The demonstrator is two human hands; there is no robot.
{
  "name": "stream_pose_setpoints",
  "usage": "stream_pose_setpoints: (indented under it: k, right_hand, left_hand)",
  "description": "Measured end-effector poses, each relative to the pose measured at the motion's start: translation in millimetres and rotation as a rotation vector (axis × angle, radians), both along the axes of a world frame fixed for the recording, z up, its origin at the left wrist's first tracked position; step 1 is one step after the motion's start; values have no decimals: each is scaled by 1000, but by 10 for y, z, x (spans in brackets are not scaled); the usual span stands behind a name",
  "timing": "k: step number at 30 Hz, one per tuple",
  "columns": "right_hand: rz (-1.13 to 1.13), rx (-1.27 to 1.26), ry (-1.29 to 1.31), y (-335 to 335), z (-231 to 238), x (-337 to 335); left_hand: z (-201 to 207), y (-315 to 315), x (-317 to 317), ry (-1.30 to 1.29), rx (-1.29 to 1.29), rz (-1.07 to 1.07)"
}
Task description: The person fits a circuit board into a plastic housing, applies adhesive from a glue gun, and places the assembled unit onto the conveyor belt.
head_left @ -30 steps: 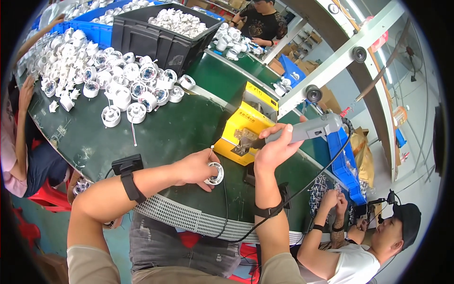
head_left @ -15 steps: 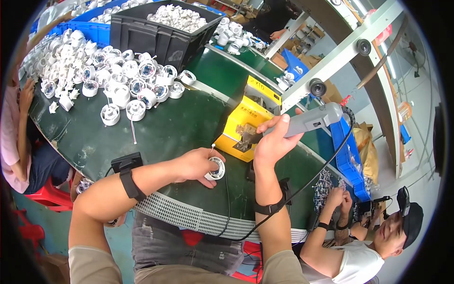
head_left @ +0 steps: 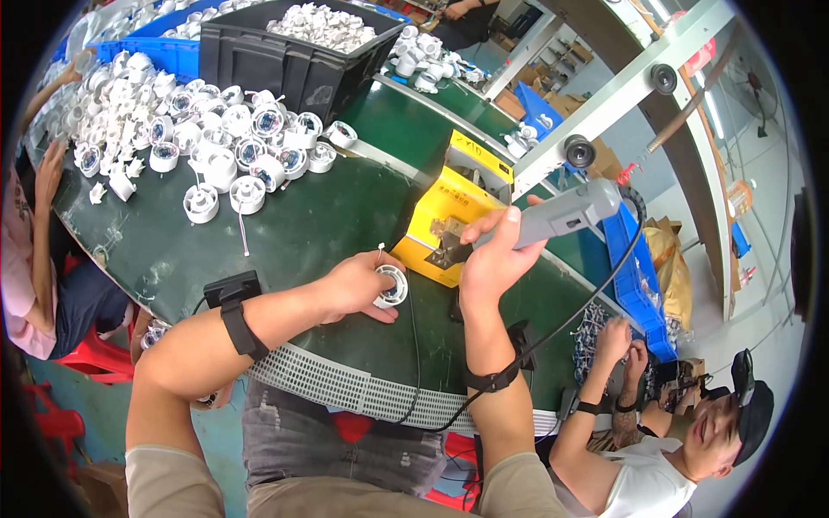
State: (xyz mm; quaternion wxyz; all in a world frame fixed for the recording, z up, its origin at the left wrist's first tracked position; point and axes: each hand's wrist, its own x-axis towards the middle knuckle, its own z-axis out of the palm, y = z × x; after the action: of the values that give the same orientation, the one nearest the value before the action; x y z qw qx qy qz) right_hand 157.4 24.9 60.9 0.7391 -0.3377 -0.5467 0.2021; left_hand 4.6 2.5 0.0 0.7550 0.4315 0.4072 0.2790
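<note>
Nearest, a white perforated strip (head_left: 345,380) edges the green surface (head_left: 302,237). Black straps ring both forearms, and a black cable (head_left: 642,220) crosses the right one from the back of a grey handheld tool (head_left: 561,214).

Just above the strip, the left hand (head_left: 354,287) has its fingers curled around a white ring-shaped part (head_left: 402,289), pinching it close over the surface; a short lead with a white tip stands up beside it. The right hand (head_left: 489,266) has its fingers wrapped around the tool's front end, which points toward a metal bracket on a yellow box (head_left: 445,203); the hand hides whether they touch. That box stands directly beyond both hands, blocking part of the surface behind.

To the right, a co-worker (head_left: 635,475) works near a blue tray (head_left: 623,259). Farther left, round white housings (head_left: 220,173) lie heaped, some close together, before a black crate (head_left: 259,73) filled with small white pieces. Blue bins (head_left: 164,56) stand beside it; a white beam (head_left: 622,108) slants across the upper right.
</note>
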Motion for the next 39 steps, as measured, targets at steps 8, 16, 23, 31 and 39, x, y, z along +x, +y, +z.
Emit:
stream_pose_setpoints:
  k: [8, 16, 23, 31, 39]
  right_hand:
    - [183, -48, 137, -344, -122, -278]
    - [249, -58, 121, -352, -277, -340]
    - [252, -58, 71, -338, -354, -332]
    - [343, -29, 16, -327, -384, -353]
    - [367, 22, 13, -292, -345, -87]
  left_hand:
    - [9, 18, 29, 4, 11, 15]
    - [25, -3, 4, -15, 10, 21]
    - [45, -8, 11, 11, 21, 3]
    - [-7, 16, 26, -9, 34, 33]
    - [81, 199, -318, 689, 1173, 291]
